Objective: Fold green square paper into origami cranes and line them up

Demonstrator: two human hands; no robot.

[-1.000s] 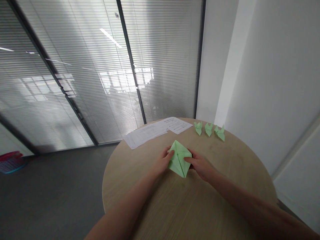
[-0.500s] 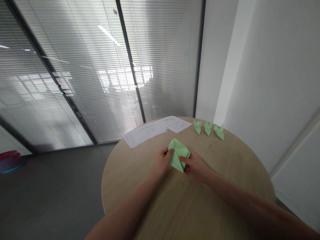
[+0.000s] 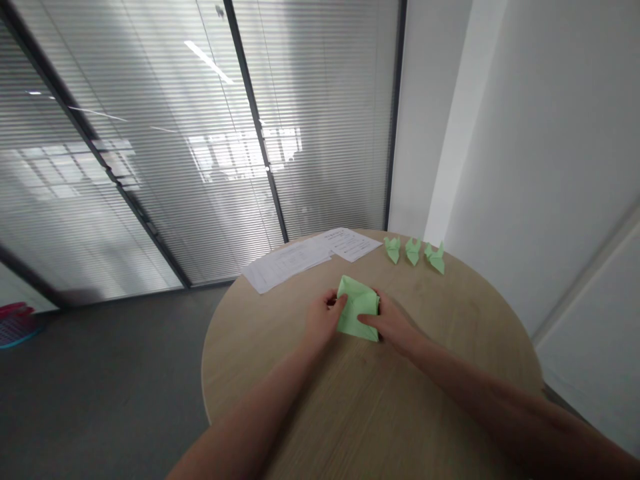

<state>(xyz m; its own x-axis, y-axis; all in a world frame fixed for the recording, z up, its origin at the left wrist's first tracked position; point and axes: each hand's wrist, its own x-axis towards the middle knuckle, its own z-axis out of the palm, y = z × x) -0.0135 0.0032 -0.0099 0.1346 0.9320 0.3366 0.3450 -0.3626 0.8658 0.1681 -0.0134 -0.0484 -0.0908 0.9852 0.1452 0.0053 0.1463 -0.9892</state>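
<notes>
A partly folded sheet of light green paper (image 3: 356, 307) is held between my two hands above the round table. My left hand (image 3: 325, 317) pinches its left edge, the thumb lying on the upper face. My right hand (image 3: 390, 320) grips the right edge, with the thumb pressed on the front and the fingers behind, mostly hidden. Beyond the hands, three green origami birds (image 3: 413, 251) stand in a row at the far right of the table.
Printed white sheets (image 3: 290, 263) lie along the far left edge of the wooden table (image 3: 250, 373). Behind it is a glass partition with blinds (image 3: 330, 133); a white wall (image 3: 550, 167) rises at the right. A red and blue basket (image 3: 19, 325) sits on the floor, far left.
The green paper's front face now looks squarer and flatter, where a slanted flap and a lower point showed before. Both hands keep their grip. The view has shifted slightly.
</notes>
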